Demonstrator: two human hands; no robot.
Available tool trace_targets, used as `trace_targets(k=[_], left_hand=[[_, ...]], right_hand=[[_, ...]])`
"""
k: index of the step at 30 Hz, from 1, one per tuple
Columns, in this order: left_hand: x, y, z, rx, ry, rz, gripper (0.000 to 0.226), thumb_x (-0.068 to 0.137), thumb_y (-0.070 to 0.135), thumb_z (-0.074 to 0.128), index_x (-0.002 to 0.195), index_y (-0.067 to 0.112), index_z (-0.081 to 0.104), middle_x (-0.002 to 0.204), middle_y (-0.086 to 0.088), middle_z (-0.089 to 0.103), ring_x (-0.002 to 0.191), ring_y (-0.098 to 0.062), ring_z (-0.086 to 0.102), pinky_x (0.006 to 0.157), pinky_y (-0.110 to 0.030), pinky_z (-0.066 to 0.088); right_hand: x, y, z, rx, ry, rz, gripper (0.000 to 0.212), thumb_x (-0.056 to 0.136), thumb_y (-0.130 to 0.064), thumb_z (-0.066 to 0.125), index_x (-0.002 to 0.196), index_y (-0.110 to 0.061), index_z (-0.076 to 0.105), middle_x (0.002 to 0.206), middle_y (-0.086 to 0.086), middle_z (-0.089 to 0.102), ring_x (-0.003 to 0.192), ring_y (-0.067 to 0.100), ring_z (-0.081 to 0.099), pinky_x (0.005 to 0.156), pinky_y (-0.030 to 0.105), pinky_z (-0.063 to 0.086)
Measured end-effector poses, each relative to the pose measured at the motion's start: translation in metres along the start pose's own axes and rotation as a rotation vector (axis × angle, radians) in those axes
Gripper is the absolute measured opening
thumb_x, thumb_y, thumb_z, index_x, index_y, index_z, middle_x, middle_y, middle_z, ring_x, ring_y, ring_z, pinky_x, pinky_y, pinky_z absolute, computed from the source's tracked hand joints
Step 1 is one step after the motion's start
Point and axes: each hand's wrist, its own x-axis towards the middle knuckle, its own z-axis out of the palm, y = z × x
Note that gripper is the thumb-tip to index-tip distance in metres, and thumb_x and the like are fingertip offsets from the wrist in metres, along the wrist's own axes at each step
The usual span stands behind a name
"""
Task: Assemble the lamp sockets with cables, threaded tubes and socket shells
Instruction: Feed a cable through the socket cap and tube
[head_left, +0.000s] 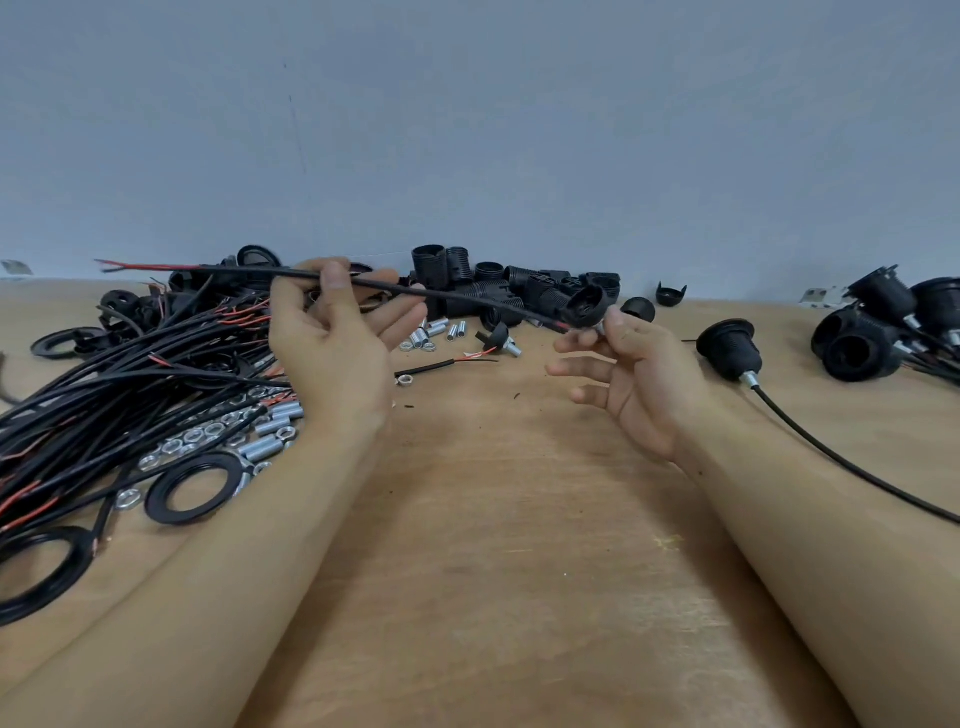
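Note:
My left hand pinches a black cable between thumb and fingers and holds it level above the table; its red and black wire ends stick out to the left. My right hand pinches a black socket cap with a short silver threaded tube under it. The cable's right end meets the cap. A finished socket with its cable lies to the right of my right hand.
A heap of black cables lies at the left with silver tubes and nuts and black rings. Black socket shells are piled at the back by the wall. More assembled sockets sit at the far right.

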Motion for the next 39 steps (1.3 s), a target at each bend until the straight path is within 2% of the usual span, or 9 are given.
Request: trace_targets(k=[3, 8, 11, 12, 14, 19, 28, 33, 39], left_hand=[[0.0032, 0.0049, -0.0014, -0.085, 0.021, 0.004, 0.012, 0.107, 0.019, 0.041, 0.097, 0.016, 0.047, 0.076, -0.002, 0.073, 0.07, -0.033, 0.074, 0.063, -0.032, 0.06], [0.0004, 0.0046, -0.0018, 0.001, 0.001, 0.091, 0.015, 0.107, 0.017, 0.037, 0.096, 0.018, 0.046, 0.085, -0.01, 0.071, 0.069, -0.031, 0.074, 0.065, -0.032, 0.06], [0.0007, 0.0047, -0.002, 0.063, -0.019, 0.13, 0.014, 0.107, 0.016, 0.038, 0.096, 0.019, 0.046, 0.099, -0.017, 0.066, 0.067, -0.029, 0.074, 0.064, -0.03, 0.06], [0.0002, 0.0046, -0.0019, 0.086, -0.032, 0.149, 0.014, 0.107, 0.016, 0.038, 0.096, 0.019, 0.046, 0.097, -0.014, 0.067, 0.066, -0.027, 0.074, 0.064, -0.03, 0.06], [-0.0015, 0.0038, -0.0016, 0.117, -0.065, 0.185, 0.015, 0.107, 0.014, 0.037, 0.096, 0.019, 0.046, 0.087, -0.006, 0.069, 0.066, -0.026, 0.073, 0.062, -0.03, 0.059], [-0.0039, 0.0035, -0.0012, 0.163, -0.089, 0.241, 0.016, 0.107, 0.014, 0.037, 0.097, 0.021, 0.047, 0.079, 0.004, 0.07, 0.066, -0.027, 0.073, 0.062, -0.031, 0.059], [-0.004, 0.0066, -0.0002, 0.176, -0.071, 0.287, 0.014, 0.106, 0.015, 0.036, 0.099, 0.021, 0.046, 0.086, -0.007, 0.067, 0.068, -0.028, 0.073, 0.063, -0.034, 0.059], [-0.0044, 0.0075, 0.0005, 0.17, -0.049, 0.327, 0.013, 0.106, 0.015, 0.036, 0.099, 0.021, 0.046, 0.084, -0.007, 0.067, 0.066, -0.027, 0.072, 0.062, -0.032, 0.058], [-0.0035, 0.0086, 0.0, 0.17, -0.046, 0.336, 0.013, 0.106, 0.015, 0.036, 0.099, 0.021, 0.046, 0.084, -0.007, 0.067, 0.065, -0.025, 0.072, 0.062, -0.03, 0.058]], right_hand=[[0.0009, 0.0014, -0.0018, -0.057, -0.026, 0.01, 0.031, 0.105, -0.023, 0.041, 0.081, -0.009, 0.056, 0.072, 0.005, 0.064, 0.062, 0.021, 0.066, 0.044, 0.026, 0.048], [0.0008, 0.0037, -0.004, -0.099, -0.145, 0.045, 0.023, 0.1, -0.02, 0.045, 0.085, -0.008, 0.057, 0.071, 0.004, 0.059, 0.058, 0.017, 0.059, 0.045, 0.024, 0.045], [0.0008, 0.0054, -0.0032, -0.09, -0.188, 0.056, 0.022, 0.092, -0.024, 0.052, 0.076, -0.011, 0.061, 0.07, 0.005, 0.059, 0.058, 0.017, 0.058, 0.044, 0.024, 0.044], [0.0007, 0.0055, -0.0034, -0.085, -0.196, 0.059, 0.021, 0.087, -0.026, 0.054, 0.073, -0.013, 0.061, 0.07, 0.005, 0.059, 0.058, 0.017, 0.057, 0.044, 0.024, 0.044], [0.0009, 0.0057, -0.0038, -0.078, -0.199, 0.056, 0.02, 0.084, -0.028, 0.055, 0.071, -0.013, 0.061, 0.069, 0.005, 0.059, 0.057, 0.017, 0.057, 0.043, 0.024, 0.044], [0.0024, 0.0077, -0.0054, -0.076, -0.194, 0.049, 0.019, 0.086, -0.027, 0.053, 0.079, -0.009, 0.056, 0.068, 0.004, 0.058, 0.056, 0.016, 0.055, 0.043, 0.023, 0.043], [0.0036, 0.0084, -0.0064, -0.096, -0.209, 0.048, 0.022, 0.083, -0.031, 0.056, 0.074, -0.01, 0.059, 0.068, 0.004, 0.058, 0.057, 0.016, 0.055, 0.044, 0.023, 0.042], [0.0049, 0.0086, -0.0066, -0.116, -0.203, 0.056, 0.026, 0.094, -0.026, 0.049, 0.076, -0.009, 0.058, 0.068, 0.004, 0.058, 0.058, 0.016, 0.054, 0.044, 0.023, 0.041], [0.0037, 0.0084, -0.0048, -0.119, -0.207, 0.062, 0.024, 0.083, -0.031, 0.055, 0.069, -0.012, 0.062, 0.068, 0.005, 0.058, 0.057, 0.017, 0.054, 0.043, 0.024, 0.041]])
